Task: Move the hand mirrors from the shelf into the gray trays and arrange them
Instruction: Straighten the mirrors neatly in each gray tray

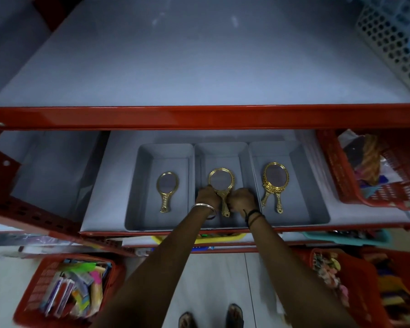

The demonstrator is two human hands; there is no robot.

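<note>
Three gray trays stand side by side on the lower shelf: left tray (137, 185), middle tray (223, 150), right tray (301, 176). A small gold hand mirror (167, 185) lies in the left tray. Two gold mirrors (275, 178) lie overlapped in the right tray, their handles splayed. In the middle tray a round gold mirror (221, 182) lies with its handle toward me. My left hand (206, 196) and my right hand (243, 200) both grip it at the neck and handle, one on each side.
A red shelf beam (199, 117) crosses above the trays, under a bare gray upper shelf. A red basket (388, 197) sits right of the trays. A white perforated basket (393, 43) stands upper right. Red baskets of goods (66, 287) sit on the floor.
</note>
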